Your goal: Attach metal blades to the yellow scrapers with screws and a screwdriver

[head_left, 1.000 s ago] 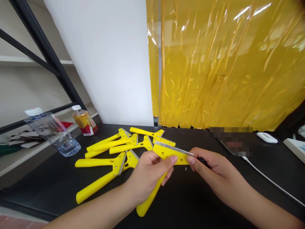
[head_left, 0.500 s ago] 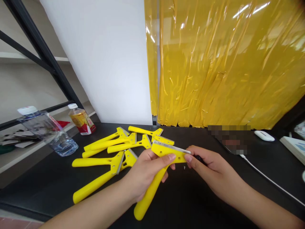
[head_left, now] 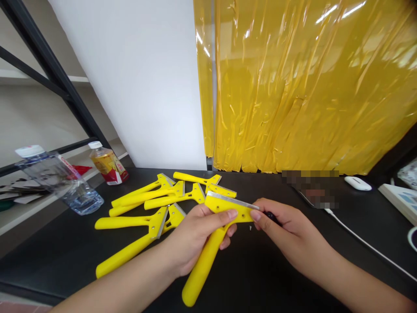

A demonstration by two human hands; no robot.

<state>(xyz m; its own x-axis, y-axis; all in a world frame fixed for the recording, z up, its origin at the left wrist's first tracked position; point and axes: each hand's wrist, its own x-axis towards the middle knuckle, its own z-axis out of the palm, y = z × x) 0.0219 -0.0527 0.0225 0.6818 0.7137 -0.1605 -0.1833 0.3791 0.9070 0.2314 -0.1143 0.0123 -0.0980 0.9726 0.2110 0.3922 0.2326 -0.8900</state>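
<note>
A yellow scraper (head_left: 203,265) with a metal blade strip along its wide head is held up in front of me, its handle pointing down and left. My left hand (head_left: 202,230) is closed around its neck, the thumb pressed flat on the head between two holes. My right hand (head_left: 280,226) pinches the right end of the head and blade. A small black thing (head_left: 271,215) shows between that thumb and the fingers; most of it is hidden. Several other yellow scrapers (head_left: 130,252) lie in a loose pile to the left. A tiny screw (head_left: 250,228) lies on the black table under the held head.
At left stand a clear water bottle (head_left: 78,195) and a red-and-yellow drink bottle (head_left: 109,165). To the right are a white earbud case (head_left: 357,183), a white cable (head_left: 365,239) and a pale box (head_left: 399,202). Yellow film (head_left: 293,108) and a white panel (head_left: 140,87) rise behind the table.
The view has shifted slightly, so the bottles and piled scrapers sit a little farther left. Both hands keep their grip on the scraper, whose handle end dips slightly lower.
</note>
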